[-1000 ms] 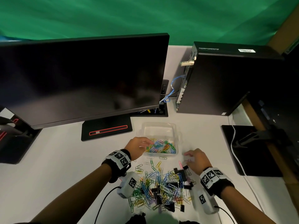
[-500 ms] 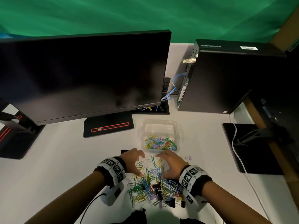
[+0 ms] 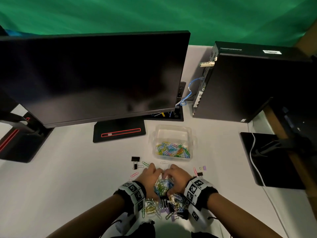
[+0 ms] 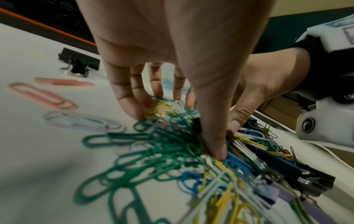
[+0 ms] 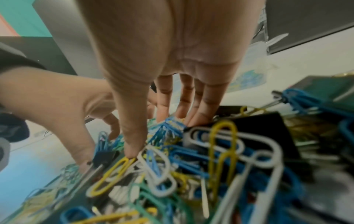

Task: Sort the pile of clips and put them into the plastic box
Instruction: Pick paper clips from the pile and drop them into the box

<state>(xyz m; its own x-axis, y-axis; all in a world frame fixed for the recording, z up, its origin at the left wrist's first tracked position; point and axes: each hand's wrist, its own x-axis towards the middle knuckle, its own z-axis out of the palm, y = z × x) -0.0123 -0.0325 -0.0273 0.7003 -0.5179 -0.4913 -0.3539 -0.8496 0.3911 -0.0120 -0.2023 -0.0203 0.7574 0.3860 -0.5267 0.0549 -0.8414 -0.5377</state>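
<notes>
Gathering step — left hand (image 3: 151, 177) and right hand (image 3: 176, 176) cupped round heap of clips (image 3: 163, 186), fingers curled into it, on surface (image 3: 68, 186) near box (image 3: 173, 133). Next — lift bunch clear, shed black binder clips (image 3: 135, 158), carry to box.

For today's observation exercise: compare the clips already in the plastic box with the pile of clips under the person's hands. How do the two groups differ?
The clips in the plastic box look to be coloured paper clips only; the pile also holds black binder clips. The box's clips lie loose and untouched; the pile is gathered between the left hand and right hand. The box's clips sit inside clear walls; the pile lies on the bare table. Both groups share mixed-colour paper clips.
</notes>
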